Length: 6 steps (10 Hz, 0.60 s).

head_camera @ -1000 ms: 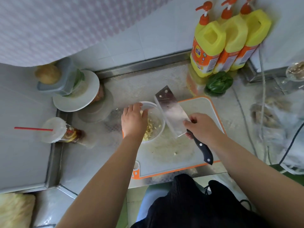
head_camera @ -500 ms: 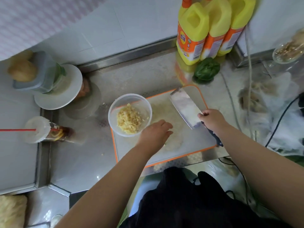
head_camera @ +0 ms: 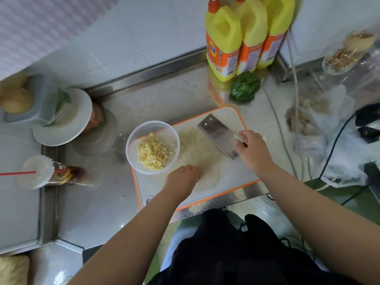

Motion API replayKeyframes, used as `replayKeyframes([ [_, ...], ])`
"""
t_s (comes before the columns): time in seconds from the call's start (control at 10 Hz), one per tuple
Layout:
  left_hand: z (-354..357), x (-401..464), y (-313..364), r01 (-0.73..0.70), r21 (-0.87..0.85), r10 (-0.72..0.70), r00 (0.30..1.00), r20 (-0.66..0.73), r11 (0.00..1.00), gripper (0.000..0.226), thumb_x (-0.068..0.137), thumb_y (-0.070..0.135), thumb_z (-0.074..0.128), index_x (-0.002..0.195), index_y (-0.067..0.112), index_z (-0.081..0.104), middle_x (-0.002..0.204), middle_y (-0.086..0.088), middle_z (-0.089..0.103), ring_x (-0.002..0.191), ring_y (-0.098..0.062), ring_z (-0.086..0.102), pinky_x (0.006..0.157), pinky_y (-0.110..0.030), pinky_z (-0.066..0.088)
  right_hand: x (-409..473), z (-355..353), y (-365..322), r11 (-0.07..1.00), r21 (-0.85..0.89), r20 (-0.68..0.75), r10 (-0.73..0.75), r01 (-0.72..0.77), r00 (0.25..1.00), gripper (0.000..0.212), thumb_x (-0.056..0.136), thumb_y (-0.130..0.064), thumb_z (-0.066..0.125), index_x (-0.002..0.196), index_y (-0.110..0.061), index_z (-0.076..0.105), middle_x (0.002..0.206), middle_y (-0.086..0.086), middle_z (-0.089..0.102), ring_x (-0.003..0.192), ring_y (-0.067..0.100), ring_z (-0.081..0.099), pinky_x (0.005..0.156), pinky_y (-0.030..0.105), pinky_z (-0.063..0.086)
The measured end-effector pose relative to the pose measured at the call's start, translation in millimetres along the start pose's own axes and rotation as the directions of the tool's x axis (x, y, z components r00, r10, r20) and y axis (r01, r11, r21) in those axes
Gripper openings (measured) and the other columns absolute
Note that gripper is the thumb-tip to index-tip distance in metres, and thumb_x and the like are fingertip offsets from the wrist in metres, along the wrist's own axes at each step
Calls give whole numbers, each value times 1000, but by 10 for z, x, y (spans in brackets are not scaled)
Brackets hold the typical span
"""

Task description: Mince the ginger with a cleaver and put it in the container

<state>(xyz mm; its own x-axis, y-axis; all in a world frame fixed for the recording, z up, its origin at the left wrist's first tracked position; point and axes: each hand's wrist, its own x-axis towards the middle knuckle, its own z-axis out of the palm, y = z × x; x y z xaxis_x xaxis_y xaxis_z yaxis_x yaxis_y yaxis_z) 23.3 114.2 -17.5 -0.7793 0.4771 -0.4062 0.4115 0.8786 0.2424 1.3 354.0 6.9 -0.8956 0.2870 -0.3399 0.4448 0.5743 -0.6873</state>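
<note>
Head view: minced ginger (head_camera: pixel 153 151) is piled in the clear round container (head_camera: pixel 131 138), which sits on the left end of the orange-rimmed cutting board (head_camera: pixel 226 177), its left edge overhanging the board. A few tiny ginger bits are stuck to the container's inner wall. The board lies on the steel surface (head_camera: pixel 98 202), its near edge close to the surface's front edge.

Right hand (head_camera: pixel 254 152) grip: fingers curled round the cleaver (head_camera: pixel 219 134) at the handle end; the handle itself is hidden under the hand. The blade lies low over the board's far right part, tip pointing up-left; whether it touches the board, can't tell. Blade is well apart from the container.

Left hand (head_camera: pixel 182 181) is palm down just below the container, fingertips bent down onto the board at a pale wet smear. Its grip looks like a pinch on a small scrap, but the scrap is too small to confirm, so can't tell its state.

Around: three yellow detergent bottles (head_camera: pixel 224 42) against the back wall, a green pepper (head_camera: pixel 244 85) just in front of them, stacked plates (head_camera: pixel 63 118) and a lidded drink cup (head_camera: pixel 39 171) with a red straw at left, cables and plastic bags at right.
</note>
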Motion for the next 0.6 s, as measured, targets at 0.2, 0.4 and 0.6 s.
replayKeyframes([
  [0.2, 18, -2, 27, -23, 66, 23, 1000, -9, 998, 21, 96, 18, 48, 116, 15, 54, 109, -4, 55, 101, -24, 52, 79, -40, 50, -83, 33, -23, 1000, 9, 0, -23, 23, 1000, 34, 92, -24, 57, 125, -13, 55, 119, 12, 56, 108, 27, 56, 96, 38, 44],
  [0.4, 16, -21, 86, 26, 117, -26, 1000, 2, 993, 22, 92, 11, 46, 113, 10, 52, 107, -7, 55, 96, -27, 54, 75, -38, 46, -114, 87, -95, 997, 0, 6, -71, 71, 997, 30, 92, -22, 57, 119, -9, 58, 115, 11, 61, 108, 28, 58, 96, 42, 45],
  [0.6, -16, -31, 147, 86, 59, -85, 996, -17, 995, 21, 92, 6, 39, 110, 6, 50, 106, -10, 55, 96, -29, 54, 71, -34, 36, -190, 102, -345, 987, 30, 8, -158, 157, 987, 25, 94, -25, 55, 115, -12, 60, 111, 2, 64, 103, 20, 59, 88, 28, 42],
])
